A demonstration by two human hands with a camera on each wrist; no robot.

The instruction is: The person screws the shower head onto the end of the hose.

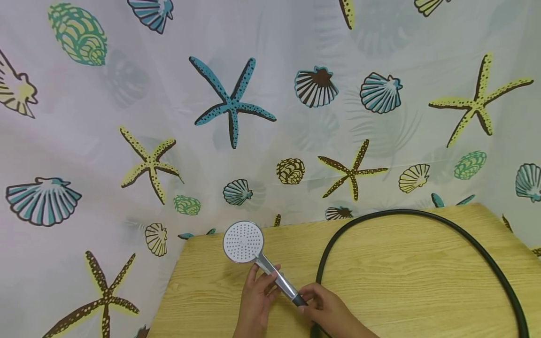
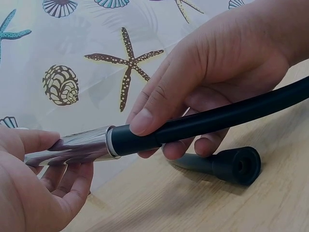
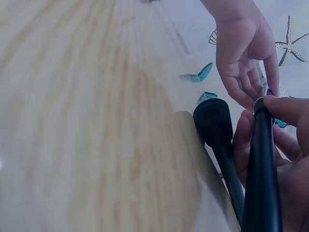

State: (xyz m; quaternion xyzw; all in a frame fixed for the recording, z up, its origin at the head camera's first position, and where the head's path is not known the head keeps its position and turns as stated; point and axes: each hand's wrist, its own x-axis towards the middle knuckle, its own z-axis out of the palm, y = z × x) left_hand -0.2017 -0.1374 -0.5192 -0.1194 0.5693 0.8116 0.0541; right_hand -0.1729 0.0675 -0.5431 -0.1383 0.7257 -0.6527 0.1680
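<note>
A chrome shower head (image 1: pixel 243 241) with a white, dotted round face is held up over the wooden table. My left hand (image 1: pixel 255 300) grips its silver handle (image 2: pixel 79 145), thumb on one side and fingers on the other. At the handle's lower end sits the black end fitting (image 2: pixel 136 139) of a hose, pushed up against the chrome rim. Thumb and fingers of my right hand (image 1: pixel 331 312) pinch that fitting. From there the black hose (image 2: pixel 231 113) runs off under the right wrist. Its other end, a flared black connector (image 2: pixel 239 166), lies on the table behind the right fingers.
The hose makes a wide loop (image 1: pixel 397 212) across the right side of the light wooden table (image 1: pixel 405 263). Behind and to the left hangs a white curtain (image 1: pixel 270 141) printed with shells and starfish, meeting the table's back edge.
</note>
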